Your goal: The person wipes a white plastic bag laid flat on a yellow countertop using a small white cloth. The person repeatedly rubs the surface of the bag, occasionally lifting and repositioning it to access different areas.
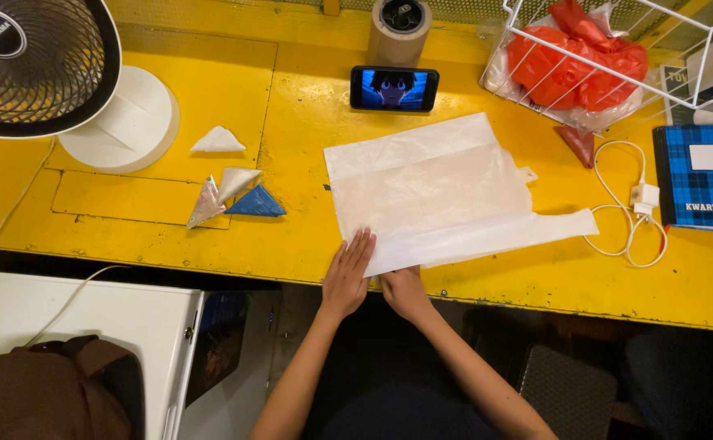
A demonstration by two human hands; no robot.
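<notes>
fan [30,61] cut off at top-left, right hand's [405,292] fingertips hidden under plastic bag [434,191]

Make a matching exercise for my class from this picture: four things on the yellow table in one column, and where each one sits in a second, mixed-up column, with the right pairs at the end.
Things:
1. fan
2. phone
3. wire basket
4. white plastic bag

Places:
A. far right corner, holding red bags
B. near edge, under both hands
C. far left corner
D. propped upright at the back, behind the bag

Pairs: 1-C, 2-D, 3-A, 4-B

The left hand lies flat on the bag; the right hand pinches its edge.
</notes>
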